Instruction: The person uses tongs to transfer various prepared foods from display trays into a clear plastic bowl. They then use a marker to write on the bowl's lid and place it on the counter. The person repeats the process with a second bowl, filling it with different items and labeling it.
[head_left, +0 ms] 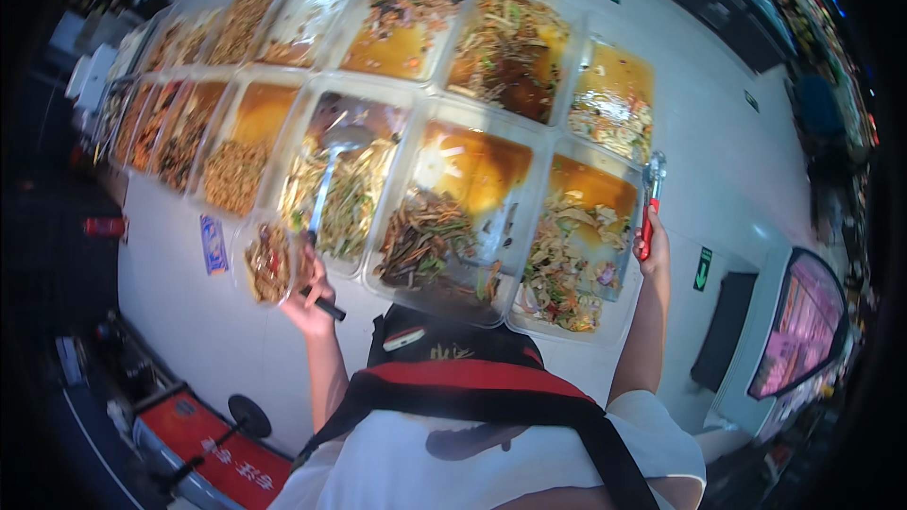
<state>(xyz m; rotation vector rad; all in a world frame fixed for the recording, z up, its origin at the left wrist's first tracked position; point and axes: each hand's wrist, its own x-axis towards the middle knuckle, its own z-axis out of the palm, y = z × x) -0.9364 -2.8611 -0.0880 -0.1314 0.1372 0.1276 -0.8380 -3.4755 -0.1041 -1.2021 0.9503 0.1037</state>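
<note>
My left hand is closed around a clear bowl filled with mixed food, left of the near trays. A black handle sticks out under its fingers; I cannot tell what it belongs to. Just above this hand, a metal ladle rests in a tray of pale shredded vegetables, its handle running down toward the fingers. Off the right end of the trays, my right hand grips tongs with red handles and metal tips. Nearest to it is a tray of sliced vegetables in brown liquid.
Two rows of clear trays with dressed dishes stretch leftward, including a tray of dark strips and a noodle-like dish. A blue packet lies by the bowl. A lit display case stands right; a red-topped cart is lower left.
</note>
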